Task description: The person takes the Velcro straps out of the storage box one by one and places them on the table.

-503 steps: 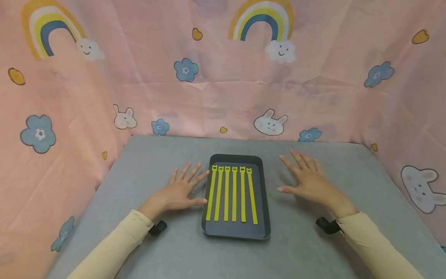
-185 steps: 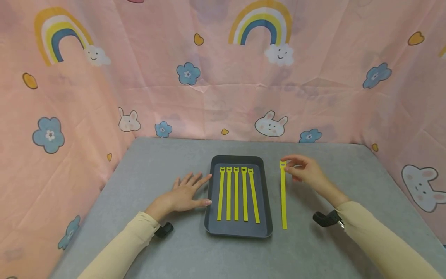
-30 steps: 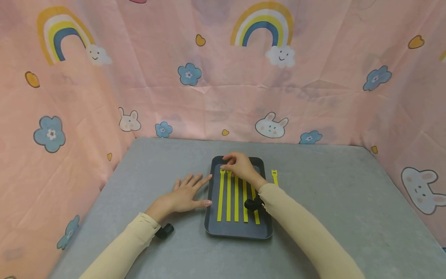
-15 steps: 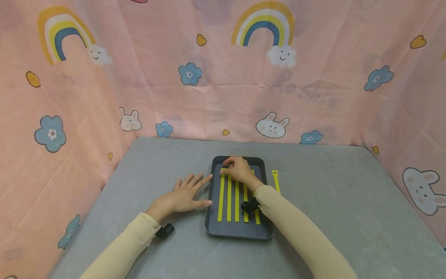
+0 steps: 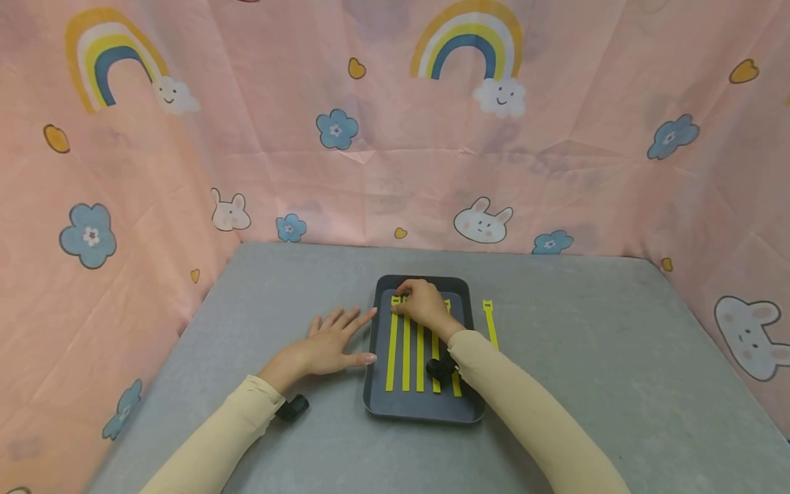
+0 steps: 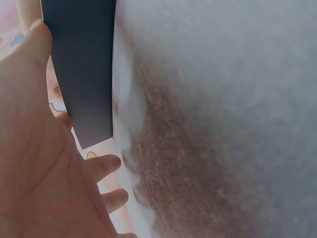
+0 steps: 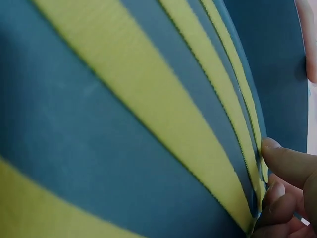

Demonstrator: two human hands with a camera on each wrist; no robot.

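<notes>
A dark grey tray [image 5: 426,416] holds several yellow hook-and-loop cable ties side by side. My right hand [image 5: 426,305] reaches over it, thumb and forefinger curled at the slotted head of the leftmost cable tie [image 5: 391,357]. In the right wrist view the thumb [image 7: 287,161] lies on that tie's end and the fingertips come up below; its strap is still flat on the tray. Another cable tie [image 5: 490,322] lies on the table right of the tray, its lower part hidden by my sleeve. My left hand [image 5: 324,348] rests spread, thumb and forefinger touching the tray's left side.
A grey table [image 5: 617,357] carries the tray near its middle. A pink patterned curtain [image 5: 395,171] encloses the back and both sides. Black wrist cameras [image 5: 293,408] sit under each wrist; the right one hangs over the ties.
One cable tie went from the tray's left end to the table on its right. My right hand then came to the leftmost remaining tie and shifted slightly. My left hand stays at the tray.
</notes>
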